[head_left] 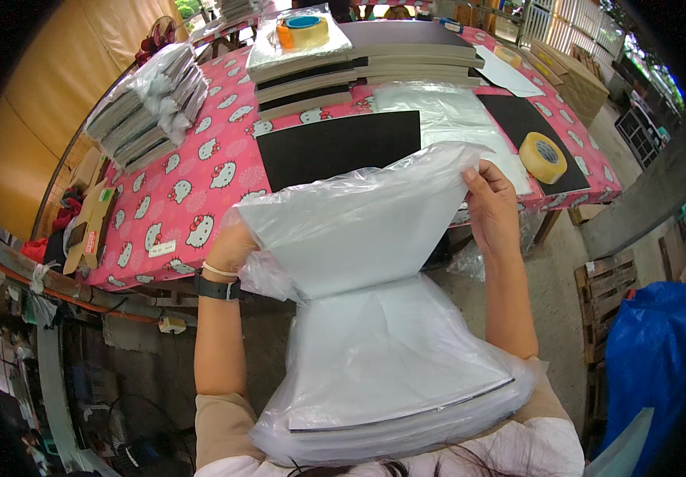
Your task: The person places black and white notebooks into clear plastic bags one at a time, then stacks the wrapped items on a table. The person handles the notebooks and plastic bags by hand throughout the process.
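The plastic sheet [351,222], clear and whitish, is spread between the two hands, raised in front of the body. The right hand [490,195] pinches its upper right corner between thumb and fingers. The left hand [231,250] is at its left edge, with the fingers hidden behind crumpled plastic, so I cannot tell how tightly they close. Below both hands, a plastic pile [398,350] rests on the lap, meeting the raised sheet at a crease. Just beyond the sheet's upper edge lies a black board [343,147]. Beyond the right hand and to its right, a tape roll [543,157] sits on another dark board [516,119]. Farther past the grip are stacked books [414,56]. Beyond the left hand, on the pink tablecloth [223,175], stands a wrapped bundle [148,111]; left of that hand is a cardboard box [92,226]. Well right of the grip hangs a blue tarp [653,350].
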`<state>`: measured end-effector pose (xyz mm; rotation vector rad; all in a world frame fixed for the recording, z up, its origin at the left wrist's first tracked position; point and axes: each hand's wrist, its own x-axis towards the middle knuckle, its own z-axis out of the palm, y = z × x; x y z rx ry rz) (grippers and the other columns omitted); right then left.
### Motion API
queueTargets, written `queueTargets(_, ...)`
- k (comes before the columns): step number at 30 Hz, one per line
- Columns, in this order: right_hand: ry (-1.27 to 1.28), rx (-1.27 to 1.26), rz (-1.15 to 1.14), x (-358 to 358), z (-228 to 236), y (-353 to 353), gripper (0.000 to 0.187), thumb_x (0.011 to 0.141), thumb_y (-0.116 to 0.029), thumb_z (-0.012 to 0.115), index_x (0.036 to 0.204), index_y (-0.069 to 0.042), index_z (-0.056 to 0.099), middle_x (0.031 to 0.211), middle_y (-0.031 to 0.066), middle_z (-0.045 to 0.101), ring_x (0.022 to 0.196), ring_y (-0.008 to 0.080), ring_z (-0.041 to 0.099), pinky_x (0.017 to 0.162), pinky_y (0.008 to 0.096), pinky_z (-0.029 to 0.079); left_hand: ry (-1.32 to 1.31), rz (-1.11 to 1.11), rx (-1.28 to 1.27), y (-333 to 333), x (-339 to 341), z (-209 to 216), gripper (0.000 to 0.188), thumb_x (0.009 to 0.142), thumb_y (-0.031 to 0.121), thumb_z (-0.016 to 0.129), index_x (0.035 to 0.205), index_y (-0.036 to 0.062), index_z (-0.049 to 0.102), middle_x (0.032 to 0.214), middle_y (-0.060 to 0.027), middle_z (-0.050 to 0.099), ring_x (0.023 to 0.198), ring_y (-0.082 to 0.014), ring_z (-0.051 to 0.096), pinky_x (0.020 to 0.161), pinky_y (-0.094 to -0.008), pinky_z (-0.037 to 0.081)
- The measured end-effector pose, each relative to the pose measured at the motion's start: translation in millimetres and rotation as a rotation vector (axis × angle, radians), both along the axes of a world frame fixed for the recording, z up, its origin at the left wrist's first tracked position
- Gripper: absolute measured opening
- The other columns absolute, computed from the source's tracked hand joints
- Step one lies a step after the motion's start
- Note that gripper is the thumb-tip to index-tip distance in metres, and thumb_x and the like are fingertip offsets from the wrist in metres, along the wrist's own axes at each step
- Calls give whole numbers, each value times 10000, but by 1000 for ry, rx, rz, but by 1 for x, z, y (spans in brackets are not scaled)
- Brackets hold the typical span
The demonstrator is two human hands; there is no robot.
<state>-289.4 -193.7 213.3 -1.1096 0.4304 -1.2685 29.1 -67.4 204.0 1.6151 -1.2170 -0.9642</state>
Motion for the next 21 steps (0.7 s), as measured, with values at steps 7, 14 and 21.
queueTargets(7, -488, 313, -74, 11, -30, 5, 157, 808, -62, 504, 941, 21, 493, 930, 105, 558, 855, 165, 549, 772, 297, 454, 173, -59, -91, -8, 8, -24, 260, 773, 138, 545, 1008, 26, 548, 919, -45, 573, 821, -98, 533, 659, -236, 448)
queueTargets(14, 555, 55, -220, -22, -148, 8, 142, 776, -105, 564, 851, 16, 571, 768, 8, 556, 750, 81, 492, 690, 211, 389, -2, -68, 164, 5, 7, -55, 262, 752, 114, 560, 993, 14, 538, 813, -31, 580, 739, -93, 520, 620, -219, 424)
queueTargets(21, 438, 522, 292, -60, -225, 8, 279, 811, -203, 497, 974, 8, 581, 937, 73, 588, 846, 143, 528, 792, 272, 387, 325, -124, 290, 61, -3, -137, 340, 792, 199, 516, 1036, -37, 513, 732, 0, 537, 580, -72, 453, 531, -211, 381)
